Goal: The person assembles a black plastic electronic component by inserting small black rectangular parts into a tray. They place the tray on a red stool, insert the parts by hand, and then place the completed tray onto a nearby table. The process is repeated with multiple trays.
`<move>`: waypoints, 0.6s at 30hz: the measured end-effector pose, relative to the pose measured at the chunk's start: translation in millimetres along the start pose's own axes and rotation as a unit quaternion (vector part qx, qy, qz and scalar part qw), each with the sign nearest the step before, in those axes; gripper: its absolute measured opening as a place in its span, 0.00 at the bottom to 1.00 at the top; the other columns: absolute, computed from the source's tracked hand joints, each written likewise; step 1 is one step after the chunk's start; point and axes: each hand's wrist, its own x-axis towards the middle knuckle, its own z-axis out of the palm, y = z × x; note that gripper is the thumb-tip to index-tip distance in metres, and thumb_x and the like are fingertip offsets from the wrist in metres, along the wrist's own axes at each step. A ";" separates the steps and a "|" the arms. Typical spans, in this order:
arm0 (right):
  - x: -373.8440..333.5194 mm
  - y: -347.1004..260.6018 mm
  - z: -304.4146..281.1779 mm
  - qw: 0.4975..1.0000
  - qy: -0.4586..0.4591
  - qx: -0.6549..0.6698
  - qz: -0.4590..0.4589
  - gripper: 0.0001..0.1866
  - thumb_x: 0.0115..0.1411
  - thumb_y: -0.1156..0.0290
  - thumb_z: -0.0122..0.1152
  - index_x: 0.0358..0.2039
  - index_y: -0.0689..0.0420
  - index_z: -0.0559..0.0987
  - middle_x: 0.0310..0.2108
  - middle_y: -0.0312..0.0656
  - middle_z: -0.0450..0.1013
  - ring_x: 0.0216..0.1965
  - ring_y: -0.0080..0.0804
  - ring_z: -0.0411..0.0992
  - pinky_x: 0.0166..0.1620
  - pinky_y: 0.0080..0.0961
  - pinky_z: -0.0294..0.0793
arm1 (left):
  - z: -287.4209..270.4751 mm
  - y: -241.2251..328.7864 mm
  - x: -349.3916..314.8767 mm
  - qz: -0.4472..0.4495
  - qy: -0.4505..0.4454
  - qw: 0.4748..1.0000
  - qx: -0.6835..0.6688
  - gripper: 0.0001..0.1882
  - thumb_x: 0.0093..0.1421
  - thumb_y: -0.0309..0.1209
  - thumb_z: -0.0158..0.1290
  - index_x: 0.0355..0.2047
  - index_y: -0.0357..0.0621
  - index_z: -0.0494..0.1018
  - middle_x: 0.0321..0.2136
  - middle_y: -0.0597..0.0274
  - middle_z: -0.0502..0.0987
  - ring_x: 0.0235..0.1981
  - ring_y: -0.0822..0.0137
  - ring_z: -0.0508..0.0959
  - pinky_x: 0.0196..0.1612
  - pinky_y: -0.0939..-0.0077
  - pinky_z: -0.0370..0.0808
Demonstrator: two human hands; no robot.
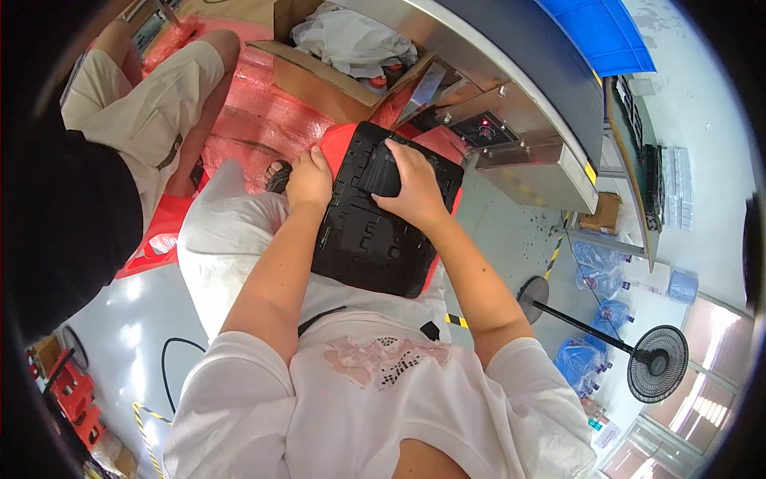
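Observation:
Across my lap lies a flat black plastic case (367,247) with moulded slots and a red body showing along its edges. My left hand (309,180) is closed on its left edge, by the red part (337,145). With my right hand (415,191) I grip a small, dark, rounded block (383,174) on the upper part of the black face, thumb on one end and fingers on the other. Whether the block is fixed to the case or loose, I cannot tell. My left fingertips are partly hidden behind the edge.
An open cardboard box (319,76) holding white wrapping stands ahead on red bubble wrap (247,120). A metal machine with a control panel (483,129) is ahead to the right. Another person (72,207) sits close on my left. A black fan (657,363) stands at right.

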 end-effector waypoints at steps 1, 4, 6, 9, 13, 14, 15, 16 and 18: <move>-3.8 0.8 -3.0 1.000 0.010 0.003 0.000 0.45 0.32 0.68 0.72 0.54 0.56 0.62 0.51 0.48 0.63 0.54 0.47 0.60 0.55 0.39 0.60 | 0.0 -0.8 -0.4 0.000 -0.002 1.000 0.002 0.28 0.65 0.47 0.26 0.45 0.35 0.67 0.45 0.40 0.70 0.45 0.42 0.71 0.48 0.52 0.67; -15.2 7.0 -10.4 0.999 0.005 -0.045 0.015 0.46 0.31 0.68 0.72 0.55 0.55 0.63 0.50 0.48 0.64 0.54 0.46 0.61 0.54 0.40 0.60 | 4.4 -4.4 2.4 0.009 0.007 1.000 0.009 0.28 0.65 0.46 0.26 0.45 0.35 0.68 0.45 0.40 0.70 0.44 0.42 0.72 0.48 0.52 0.67; -18.5 9.6 -12.1 0.997 -0.003 -0.074 0.037 0.46 0.31 0.67 0.72 0.54 0.55 0.64 0.50 0.46 0.64 0.53 0.44 0.61 0.53 0.40 0.60 | 4.1 -3.0 2.9 0.004 0.004 1.000 0.005 0.28 0.65 0.46 0.26 0.44 0.35 0.68 0.45 0.40 0.70 0.44 0.42 0.72 0.48 0.52 0.67; -17.6 12.1 -13.3 0.995 -0.016 -0.088 0.045 0.45 0.31 0.67 0.72 0.54 0.55 0.64 0.49 0.44 0.64 0.53 0.43 0.61 0.53 0.40 0.60 | 1.9 -0.7 2.3 0.001 0.000 1.000 0.006 0.28 0.65 0.46 0.26 0.45 0.36 0.68 0.45 0.40 0.70 0.44 0.42 0.72 0.48 0.52 0.67; -17.2 10.6 -20.3 0.992 -0.047 -0.108 0.043 0.44 0.31 0.67 0.71 0.53 0.56 0.64 0.49 0.44 0.64 0.53 0.43 0.61 0.51 0.40 0.60 | 1.1 -0.5 2.2 -0.001 -0.005 1.000 0.015 0.29 0.65 0.47 0.26 0.45 0.37 0.68 0.45 0.40 0.70 0.45 0.42 0.72 0.48 0.52 0.67; -18.3 11.3 -21.8 0.991 -0.056 -0.115 0.045 0.44 0.31 0.67 0.71 0.53 0.56 0.64 0.49 0.44 0.64 0.53 0.43 0.61 0.51 0.40 0.60 | 1.9 -0.1 2.5 -0.004 -0.007 1.000 0.018 0.29 0.65 0.47 0.26 0.45 0.37 0.68 0.45 0.40 0.70 0.45 0.42 0.72 0.48 0.52 0.67; -19.3 12.5 -22.0 0.991 -0.054 -0.116 0.042 0.44 0.31 0.67 0.71 0.53 0.56 0.64 0.49 0.43 0.64 0.53 0.43 0.61 0.51 0.40 0.60 | 2.5 -0.1 3.2 -0.008 -0.009 1.000 0.020 0.29 0.65 0.47 0.26 0.46 0.37 0.68 0.45 0.40 0.70 0.45 0.42 0.72 0.48 0.52 0.67; -20.2 14.0 -21.8 0.991 -0.052 -0.116 0.040 0.44 0.31 0.68 0.71 0.53 0.56 0.64 0.49 0.43 0.64 0.53 0.43 0.60 0.51 0.40 0.60 | 3.2 -0.2 3.8 -0.011 -0.011 1.000 0.022 0.29 0.65 0.47 0.25 0.46 0.37 0.68 0.45 0.40 0.70 0.45 0.42 0.71 0.48 0.52 0.67; -23.0 15.6 -20.9 0.992 -0.047 -0.113 0.038 0.44 0.31 0.68 0.71 0.53 0.55 0.64 0.50 0.43 0.64 0.53 0.43 0.60 0.51 0.40 0.60 | 4.3 -1.3 4.9 -0.005 -0.010 1.000 0.023 0.29 0.65 0.47 0.25 0.46 0.37 0.68 0.45 0.40 0.70 0.45 0.42 0.71 0.48 0.51 0.67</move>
